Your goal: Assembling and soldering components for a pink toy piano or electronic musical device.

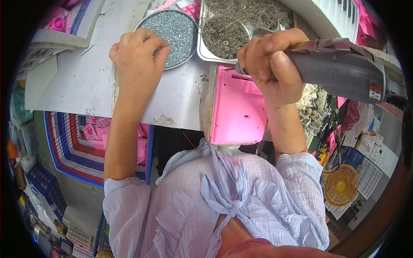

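Note:
My left hand (140,53) is at the left side of a shallow round dish (177,66) filled with small silvery screws (177,36). Its fingers curl inward over the screws, thumb close to the forefinger; whatever lies between the tips is hidden. In my right hand (277,62) is a dark grey electric screwdriver (340,71), held almost level, its body running off to the right and its nose pointing left. Below that nose a flat pink plastic panel (238,114) rests at the bench edge, close to my body.
A metal tray (208,56) of small dark metal parts adjoins the dish. Down to the left, a blue, red and white basket (73,165) holds pink plastic parts. Pale small pieces (312,112) lie right of my right forearm, with a yellow round basket (341,185) lower down.

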